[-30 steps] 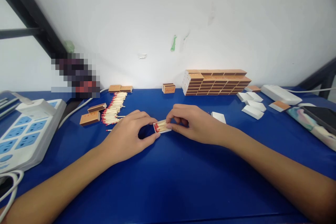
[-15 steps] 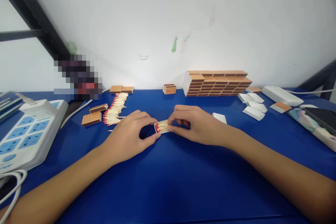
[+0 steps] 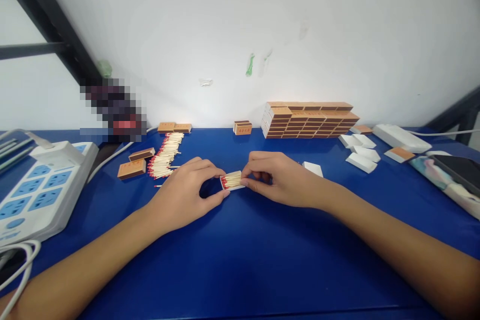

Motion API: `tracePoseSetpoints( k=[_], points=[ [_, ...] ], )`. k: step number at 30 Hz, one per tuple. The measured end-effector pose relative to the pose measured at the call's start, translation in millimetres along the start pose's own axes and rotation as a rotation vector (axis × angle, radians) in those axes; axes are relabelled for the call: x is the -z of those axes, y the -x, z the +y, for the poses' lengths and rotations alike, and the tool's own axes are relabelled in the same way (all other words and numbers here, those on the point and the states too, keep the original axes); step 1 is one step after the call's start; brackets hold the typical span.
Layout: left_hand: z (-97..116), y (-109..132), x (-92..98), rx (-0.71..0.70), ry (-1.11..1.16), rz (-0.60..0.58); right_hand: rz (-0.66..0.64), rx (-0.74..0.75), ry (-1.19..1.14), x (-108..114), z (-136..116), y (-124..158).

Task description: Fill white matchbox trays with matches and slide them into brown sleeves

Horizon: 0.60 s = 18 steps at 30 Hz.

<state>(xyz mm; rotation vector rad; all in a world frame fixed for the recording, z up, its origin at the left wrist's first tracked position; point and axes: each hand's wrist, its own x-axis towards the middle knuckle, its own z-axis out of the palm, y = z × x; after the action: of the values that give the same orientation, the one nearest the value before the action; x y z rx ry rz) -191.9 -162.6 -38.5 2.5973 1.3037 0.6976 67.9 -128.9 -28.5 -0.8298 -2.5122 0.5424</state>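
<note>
A white matchbox tray (image 3: 234, 188) filled with red-headed matches (image 3: 231, 180) lies on the blue tabletop between my hands. My left hand (image 3: 191, 195) grips its left end between thumb and forefinger, beside the match heads. At the opposite end, the thumb and bent fingers of my right hand (image 3: 279, 178) close on the tray's edge; whether they also pinch match ends is hidden. Behind my left hand spreads a long row of loose matches (image 3: 165, 155). Another white tray (image 3: 313, 169) sits partly hidden behind my right wrist.
Stacked matchboxes (image 3: 309, 122) stand against the wall, with a small pair (image 3: 242, 128) to their left. More matchboxes (image 3: 132, 169) lie at left. Several white trays (image 3: 362, 161) and a phone (image 3: 459, 172) are at right. A power strip (image 3: 45, 185) with cables occupies the left edge.
My right fingertips have shifted slightly right along the tray's end, showing a little more of the matches. My left hand keeps its hold.
</note>
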Motion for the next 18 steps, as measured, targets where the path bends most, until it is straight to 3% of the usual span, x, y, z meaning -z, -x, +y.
tracePoseSetpoints(
  k=[9,14,18],
  points=[
    [-0.5,0.8,-0.5,-0.01,-0.002,0.005,-0.042,0.018,-0.034,1.1,-4.8,0.8],
    [-2.1,1.5,-0.9,-0.01,0.008,-0.005,0.047,-0.008,0.004,-3.1,-1.5,0.7],
    [-2.9,2.3,-1.4,-0.01,0.009,0.0,-0.005,0.014,0.065,-4.6,1.5,0.2]
  ],
)
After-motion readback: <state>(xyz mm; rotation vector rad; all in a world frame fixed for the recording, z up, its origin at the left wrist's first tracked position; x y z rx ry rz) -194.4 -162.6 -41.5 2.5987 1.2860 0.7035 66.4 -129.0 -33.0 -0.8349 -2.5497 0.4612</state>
